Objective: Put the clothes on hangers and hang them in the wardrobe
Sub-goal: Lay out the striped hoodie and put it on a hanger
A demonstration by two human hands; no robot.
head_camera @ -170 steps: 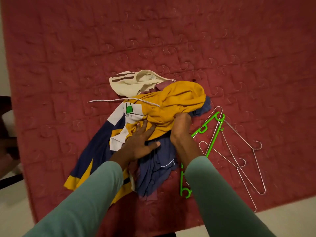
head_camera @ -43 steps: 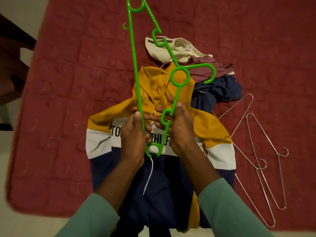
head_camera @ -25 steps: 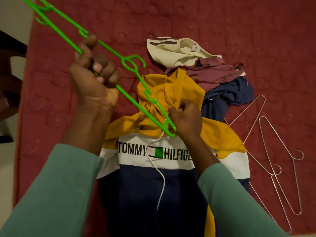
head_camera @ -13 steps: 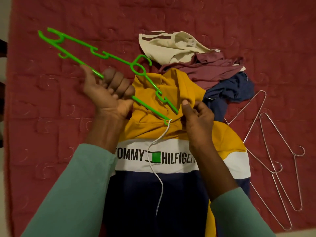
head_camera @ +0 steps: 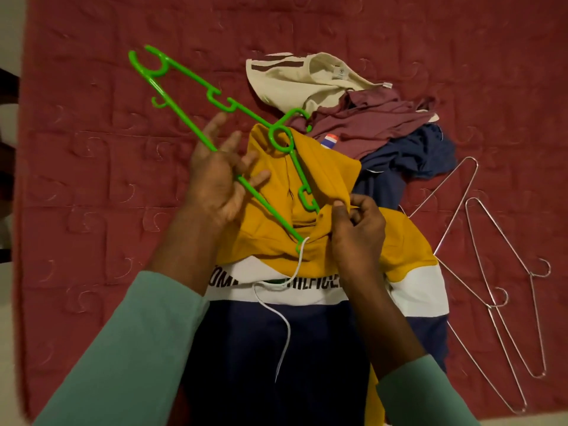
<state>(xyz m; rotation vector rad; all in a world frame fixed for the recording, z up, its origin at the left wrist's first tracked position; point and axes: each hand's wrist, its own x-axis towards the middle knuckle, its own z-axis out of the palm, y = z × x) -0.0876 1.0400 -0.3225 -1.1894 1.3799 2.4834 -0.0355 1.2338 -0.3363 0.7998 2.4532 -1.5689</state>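
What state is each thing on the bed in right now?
Green hanger: across left hand's straight fingers, tip at hoodie neck.
Hoodie: flat, unhung, neck pinched by right hand.
Wire hangers: lying unused.
Other clothes: heaped, unhung.

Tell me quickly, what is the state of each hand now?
Left hand: open, straight fingers carry the hanger.
Right hand: closed, pinches the hoodie.
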